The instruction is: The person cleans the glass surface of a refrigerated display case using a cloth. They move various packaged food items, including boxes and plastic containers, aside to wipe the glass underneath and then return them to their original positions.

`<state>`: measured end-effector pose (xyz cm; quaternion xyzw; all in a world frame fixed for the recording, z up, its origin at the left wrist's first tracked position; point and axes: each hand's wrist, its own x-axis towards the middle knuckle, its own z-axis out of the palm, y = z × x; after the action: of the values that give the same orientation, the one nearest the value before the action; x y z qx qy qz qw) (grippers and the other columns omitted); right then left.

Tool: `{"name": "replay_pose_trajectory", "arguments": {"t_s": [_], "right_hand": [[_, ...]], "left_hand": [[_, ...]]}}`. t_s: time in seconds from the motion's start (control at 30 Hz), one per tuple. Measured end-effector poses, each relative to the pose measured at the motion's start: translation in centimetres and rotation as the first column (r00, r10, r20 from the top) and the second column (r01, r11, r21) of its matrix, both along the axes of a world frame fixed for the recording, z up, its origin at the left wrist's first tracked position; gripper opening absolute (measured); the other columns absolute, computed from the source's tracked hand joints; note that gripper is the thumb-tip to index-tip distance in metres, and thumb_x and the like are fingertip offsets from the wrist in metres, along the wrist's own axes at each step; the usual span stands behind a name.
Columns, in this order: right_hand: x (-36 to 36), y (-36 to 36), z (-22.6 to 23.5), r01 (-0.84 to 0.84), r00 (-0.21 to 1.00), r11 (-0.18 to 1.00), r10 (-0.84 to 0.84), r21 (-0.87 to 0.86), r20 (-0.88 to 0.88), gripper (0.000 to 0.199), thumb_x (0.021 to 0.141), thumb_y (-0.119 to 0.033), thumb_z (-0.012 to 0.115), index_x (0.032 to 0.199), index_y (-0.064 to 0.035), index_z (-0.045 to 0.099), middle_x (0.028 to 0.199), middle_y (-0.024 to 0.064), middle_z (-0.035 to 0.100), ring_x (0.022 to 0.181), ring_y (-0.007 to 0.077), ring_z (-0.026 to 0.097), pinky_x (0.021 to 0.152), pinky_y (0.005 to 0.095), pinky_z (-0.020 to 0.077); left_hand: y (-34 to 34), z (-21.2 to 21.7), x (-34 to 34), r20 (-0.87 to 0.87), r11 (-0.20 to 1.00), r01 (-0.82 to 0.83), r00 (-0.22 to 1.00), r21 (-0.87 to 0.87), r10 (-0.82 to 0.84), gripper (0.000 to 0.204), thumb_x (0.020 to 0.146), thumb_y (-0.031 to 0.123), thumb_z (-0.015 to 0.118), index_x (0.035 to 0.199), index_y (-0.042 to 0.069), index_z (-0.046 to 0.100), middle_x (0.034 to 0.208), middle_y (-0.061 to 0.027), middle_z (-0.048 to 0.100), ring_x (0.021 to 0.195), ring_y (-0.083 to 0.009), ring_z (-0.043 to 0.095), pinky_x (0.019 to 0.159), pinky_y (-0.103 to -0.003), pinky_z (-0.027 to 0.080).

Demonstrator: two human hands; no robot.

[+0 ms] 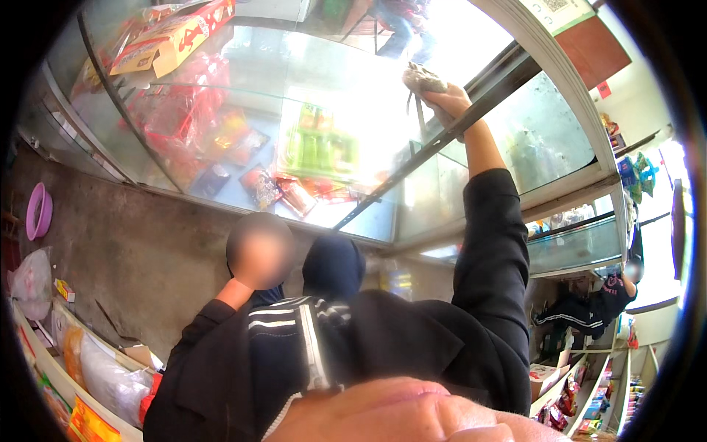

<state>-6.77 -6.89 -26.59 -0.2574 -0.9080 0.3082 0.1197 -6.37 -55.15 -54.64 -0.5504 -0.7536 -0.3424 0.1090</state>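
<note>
The right hand point(446, 103) is clenched around a grey cloth point(421, 77), pressing it against the top of the glass display case point(353, 88). Inside the case lie red, green and orange snack packets point(294, 193); the left hand is hidden behind a blur.

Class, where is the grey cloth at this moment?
In the head view, upper right of centre: the grey cloth is gripped by the right hand on the glass counter.

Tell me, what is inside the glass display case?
Inside the glass display case: red packets, a green package, small snack packs. Glare hides the part near the right hand holding a cloth.
</note>
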Motion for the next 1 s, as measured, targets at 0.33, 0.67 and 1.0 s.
{"name": "replay_pose_trajectory", "arguments": {"t_s": [0.33, 0.67, 1.0], "right_hand": [[2.1, -7.1, 0.6, -0.275, 0.958, 0.947, 0.285, 0.165, -0.042, 0.069, 0.082, -0.038, 0.070, 0.136, -0.0027, 0.046, 0.123, 0.0128, 0.058, 0.112, 0.0211, 0.054, 0.093, 0.0313, 0.0446], [1.6, -6.2, 1.1, -0.508, 0.860, 0.861, 0.507, -0.009, 0.050, 0.039, 0.086, -0.028, 0.062, 0.114, -0.0007, 0.063, 0.102, 0.0093, 0.064, 0.090, 0.0170, 0.059, 0.080, 0.0299, 0.0475], [13.1, -0.9, -0.3, -0.072, 0.991, 0.987, 0.054, -0.142, -0.123, 0.033, 0.088, -0.028, 0.064, 0.106, -0.0007, 0.067, 0.087, 0.0045, 0.067, 0.076, 0.0122, 0.058, 0.071, 0.0279, 0.0471]], "left_hand": [[0.0, 0.0, -0.2, 0.033, 0.999, 0.014, 0.999, 0.040, -0.015, 0.014, 0.077, 0.013, 0.062, 0.088, 0.005, 0.065, 0.090, -0.0144, 0.064, 0.083, -0.0326, 0.060, 0.078, -0.044, 0.047], [0.3, 0.8, 0.6, 0.044, 0.999, 0.004, 0.999, 0.054, -0.007, 0.008, 0.076, 0.011, 0.061, 0.081, 0.007, 0.066, 0.083, -0.0137, 0.064, 0.077, -0.0326, 0.060, 0.073, -0.044, 0.047], [1.0, 4.0, 0.9, -0.117, 0.996, 0.035, 0.993, 0.081, -0.025, 0.006, 0.075, 0.011, 0.061, 0.078, 0.007, 0.065, 0.082, -0.0129, 0.064, 0.075, -0.0312, 0.060, 0.070, -0.043, 0.047]]}}
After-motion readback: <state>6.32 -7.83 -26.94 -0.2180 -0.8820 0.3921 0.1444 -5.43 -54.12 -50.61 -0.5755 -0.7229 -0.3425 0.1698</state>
